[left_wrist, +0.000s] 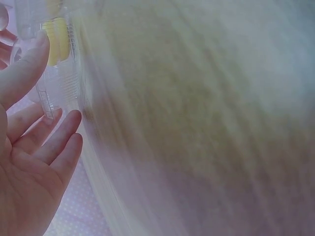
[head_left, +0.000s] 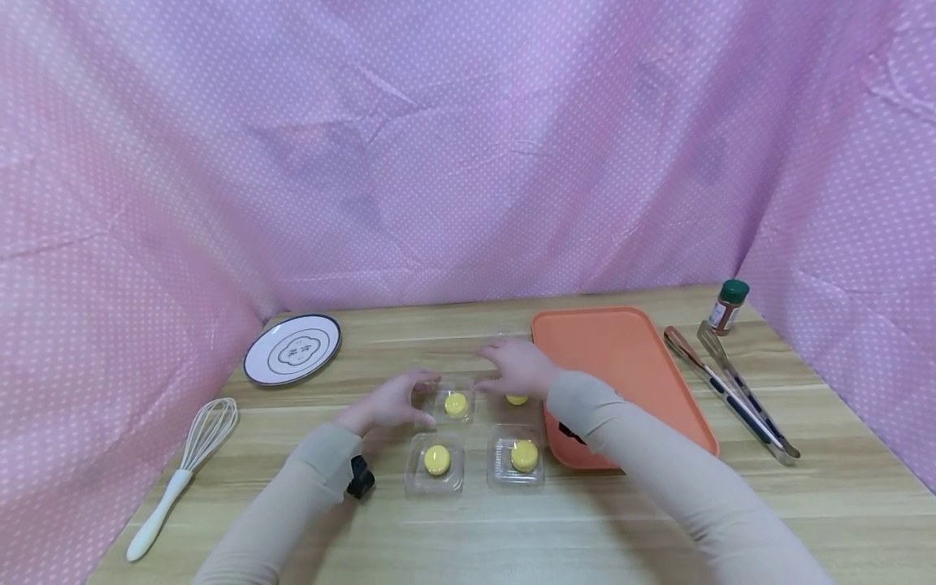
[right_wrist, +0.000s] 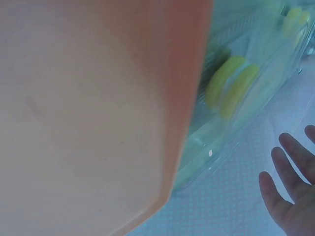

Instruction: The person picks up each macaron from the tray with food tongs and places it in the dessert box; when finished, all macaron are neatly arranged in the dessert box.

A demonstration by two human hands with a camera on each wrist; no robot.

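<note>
Left hand [head_left: 391, 404] touching clear box [head_left: 454, 404] holding yellow macaron; right hand [head_left: 515, 367] hovering over far-right box [head_left: 516, 399]. Two more boxed macarons [head_left: 437, 461] [head_left: 523, 456] sitting nearer. Orange tray [head_left: 621, 357], plate [head_left: 292, 348], whisk [head_left: 183, 471], tongs [head_left: 731, 390], spice jar [head_left: 728, 306] lying around.

1. A wooden table [head_left: 468, 520] carries everything.
2. Around its centre lie clear boxes [head_left: 436, 465] with yellow macarons.
3. At 2 o'clock: an orange tray [head_left: 621, 357], tongs [head_left: 731, 390], a spice jar [head_left: 728, 306].
4. At 10 o'clock: a plate [head_left: 292, 348]; at 8, a whisk [head_left: 183, 471].
</note>
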